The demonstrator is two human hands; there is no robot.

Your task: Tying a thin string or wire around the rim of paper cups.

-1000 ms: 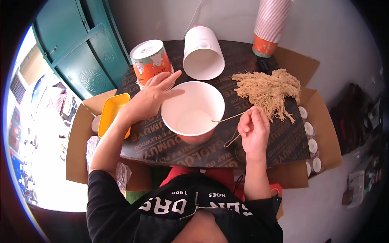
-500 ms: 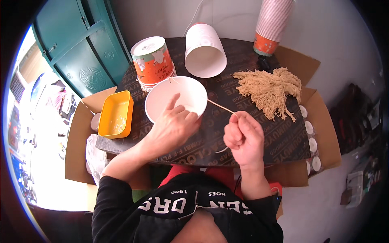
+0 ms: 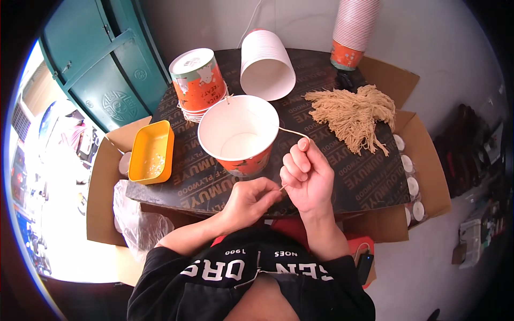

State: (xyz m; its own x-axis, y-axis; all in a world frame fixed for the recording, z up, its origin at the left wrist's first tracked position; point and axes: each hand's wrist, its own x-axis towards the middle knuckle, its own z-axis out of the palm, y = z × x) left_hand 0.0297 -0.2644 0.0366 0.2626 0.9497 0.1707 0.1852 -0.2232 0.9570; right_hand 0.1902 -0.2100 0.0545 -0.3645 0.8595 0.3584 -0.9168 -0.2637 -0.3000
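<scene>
Dark plywood tabletop (image 3: 353,182): paper bucket (image 3: 239,134) upright mid-board; thin limp string (image 3: 292,131) runs from its rim. Right hand (image 3: 306,176) and left hand (image 3: 250,199) both pinch it just below the bucket; probably best gripped near the end.

On the counter (image 3: 342,182), a paper bucket (image 3: 239,134) stands before 2 other buckets (image 3: 199,80); a tray (image 3: 151,152) lies left, a string bundle (image 3: 353,115) right.

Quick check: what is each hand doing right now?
Left hand: shut, pinching the string end by the bucket.
Right hand: shut on the string, thumb up.
</scene>
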